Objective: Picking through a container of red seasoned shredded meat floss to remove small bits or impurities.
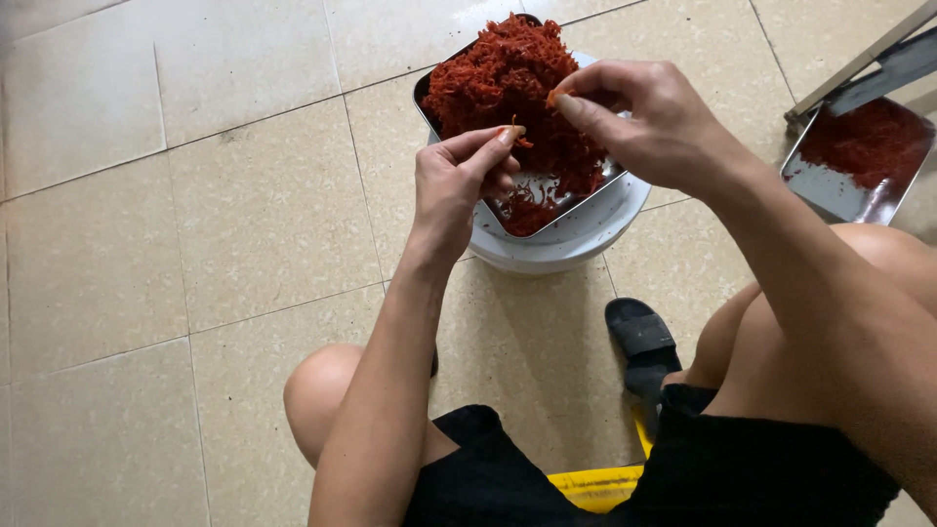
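The tiled floor (146,244) fills the left of the view, pale and bare-looking, and serves as the work surface for someone seated low, with both knees spread so the work sits between them at twelve o'clock.

The left hand (459,181) comes up from six o'clock, its thumb and forefinger pinched together on a thin red strand (520,137); the remaining fingers (503,181) curl in loosely. The pinch sits just over the near edge of the heap, which keeps any falling bits above the tray rather than the floor.

The heap of red shredded strands (508,88) is piled high toward the far side of a shallow metal tray (547,220), leaving the near corner partly bare. The tray rests on an upturned white plastic basin (576,244), which lifts it off the floor to within easy reach of the hands.

The right hand (644,122) reaches in from three o'clock, its fingertips closed on a small orange-red piece (553,98) right at the side of the heap, apparently drawing it out.

Below, at five o'clock, a black sandal (639,337) lies on the floor, and a yellow stool edge (595,485) shows under the black shorts. At two o'clock a second metal tray (839,190) holds a thinner layer of the same red stuff, kept well apart from the main heap.
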